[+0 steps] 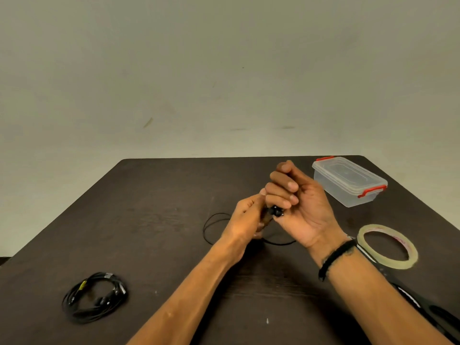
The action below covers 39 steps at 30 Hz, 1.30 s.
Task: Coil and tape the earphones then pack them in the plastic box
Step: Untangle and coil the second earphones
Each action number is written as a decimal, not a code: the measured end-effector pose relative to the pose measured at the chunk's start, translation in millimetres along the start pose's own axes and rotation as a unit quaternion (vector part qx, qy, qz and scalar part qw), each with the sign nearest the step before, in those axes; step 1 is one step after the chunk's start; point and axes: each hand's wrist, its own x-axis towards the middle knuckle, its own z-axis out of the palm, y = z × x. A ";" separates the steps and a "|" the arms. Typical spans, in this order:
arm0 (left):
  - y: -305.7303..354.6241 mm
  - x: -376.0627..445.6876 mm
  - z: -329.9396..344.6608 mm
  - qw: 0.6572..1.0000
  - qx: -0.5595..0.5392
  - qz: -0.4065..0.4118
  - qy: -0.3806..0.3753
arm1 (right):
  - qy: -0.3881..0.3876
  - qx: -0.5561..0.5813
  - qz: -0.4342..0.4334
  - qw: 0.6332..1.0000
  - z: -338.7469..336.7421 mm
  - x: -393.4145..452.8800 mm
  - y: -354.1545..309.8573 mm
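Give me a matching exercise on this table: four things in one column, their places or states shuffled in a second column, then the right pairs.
Things:
1. plastic box
2. tape roll
3. coiled bundle of earphones
4. loose earphones

States:
A. held between both hands, cable trailing onto the table
B. lying near the table's left front
C. lid closed, red latches, far right
D. flat on the table beside the right wrist

Pairs: 1-C, 2-D, 3-B, 4-A

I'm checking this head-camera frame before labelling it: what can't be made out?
- Earphones: how the right hand and left hand grip them, hidden by fingers.
- Plastic box: contents, blurred through its closed lid.
- Black object behind right forearm: cut off by the frame edge.
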 end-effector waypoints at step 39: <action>18.5 -1.6 -35.6 0.821 0.333 0.401 0.231 | 0.050 -0.565 0.013 0.824 4.5 -3.4 23.9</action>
